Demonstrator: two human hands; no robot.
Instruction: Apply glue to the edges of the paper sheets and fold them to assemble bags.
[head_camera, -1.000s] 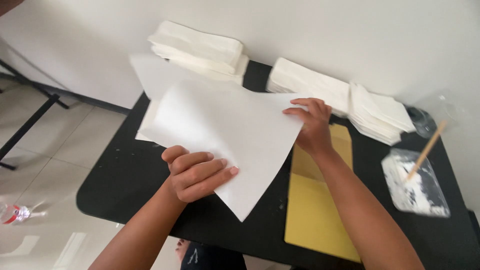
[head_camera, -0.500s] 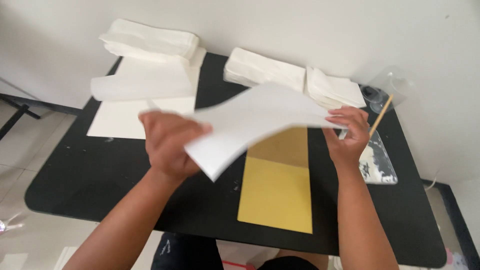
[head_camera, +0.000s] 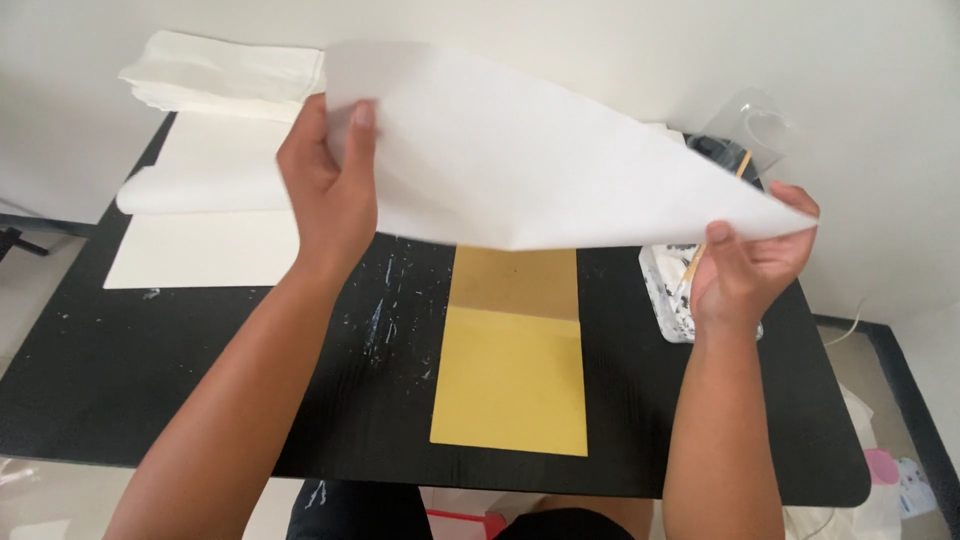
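While both hands lift it above the black table (head_camera: 200, 380), the large white sheet (head_camera: 540, 160) hangs spread in the air, sagging in the middle. Left hand (head_camera: 330, 190) pinches its upper left edge, thumb on the near face; right hand (head_camera: 745, 260) clamps its right corner. Below lies a yellow board (head_camera: 510, 380). Behind the right hand sits a clear tray (head_camera: 665, 295) with a wooden stick (head_camera: 738, 170). Stacked white paper (head_camera: 210, 230) rests far left.
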